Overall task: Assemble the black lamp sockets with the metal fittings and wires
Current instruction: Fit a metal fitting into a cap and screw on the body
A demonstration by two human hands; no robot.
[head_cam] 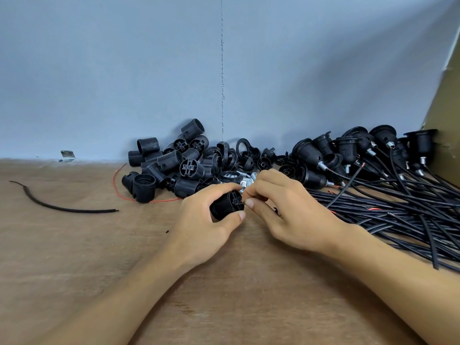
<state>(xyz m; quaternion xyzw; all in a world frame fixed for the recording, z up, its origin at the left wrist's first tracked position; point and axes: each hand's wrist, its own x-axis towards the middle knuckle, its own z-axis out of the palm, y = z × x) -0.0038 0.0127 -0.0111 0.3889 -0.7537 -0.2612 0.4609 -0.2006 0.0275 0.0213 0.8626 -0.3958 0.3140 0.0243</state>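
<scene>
My left hand (206, 220) grips a black threaded lamp socket (225, 204) just above the wooden table, its terminal end turned to the right. My right hand (281, 205) pinches a thin wire end at that terminal face, fingertips touching the socket. A heap of loose black socket bodies (171, 163) lies behind my left hand. Small silver metal fittings (245, 179) sit just behind my fingers. Black rings and caps (245, 151) lie at the centre back. Assembled sockets with wires (353, 150) are stacked at the back right.
A thick bundle of black wires (398, 210) spreads across the right side of the wooden table (74, 257). A loose black wire piece (62, 207) and a thin red wire (117, 180) lie to the left. A blue-grey wall (124, 70) stands close behind.
</scene>
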